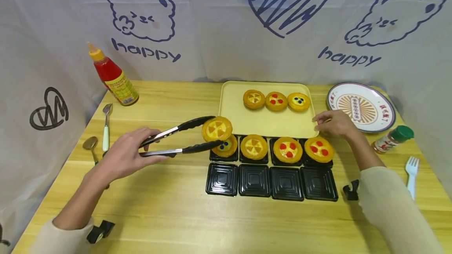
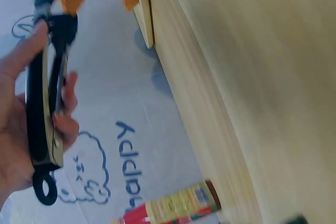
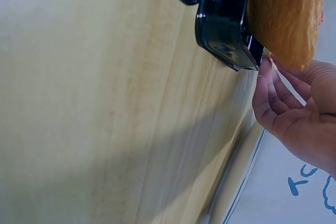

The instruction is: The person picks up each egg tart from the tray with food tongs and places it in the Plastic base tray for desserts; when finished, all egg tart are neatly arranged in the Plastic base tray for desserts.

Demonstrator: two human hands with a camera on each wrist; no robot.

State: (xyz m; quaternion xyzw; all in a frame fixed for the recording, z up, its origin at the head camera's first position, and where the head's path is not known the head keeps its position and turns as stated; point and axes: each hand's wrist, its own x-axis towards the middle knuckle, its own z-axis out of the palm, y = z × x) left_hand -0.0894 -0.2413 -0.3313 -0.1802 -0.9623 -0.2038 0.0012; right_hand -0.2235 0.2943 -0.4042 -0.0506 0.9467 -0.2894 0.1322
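Here, left to right, placed against the yellow tray (image 1: 268, 122):
Ketchup bottle (image 1: 112, 75): leaning, well left of the tray on the worktop (image 1: 169, 214).
Left hand (image 1: 127, 154): left of the tray, fingers (image 2: 65, 103) curled round the tongs (image 1: 176, 141).
Tongs: tips clamped on a yellow-topped tart (image 1: 217, 128), held in the air just off the tray's near left corner, above the tart in the leftmost black cup (image 1: 224, 155).
Black cups: two rows along the tray's near edge; back row filled, front row bare.
Right hand (image 1: 334, 124): at the tray's near right corner, fingers (image 3: 273, 98) loosely bent, pinching its rim.
Plate (image 1: 360, 107): right of the tray.
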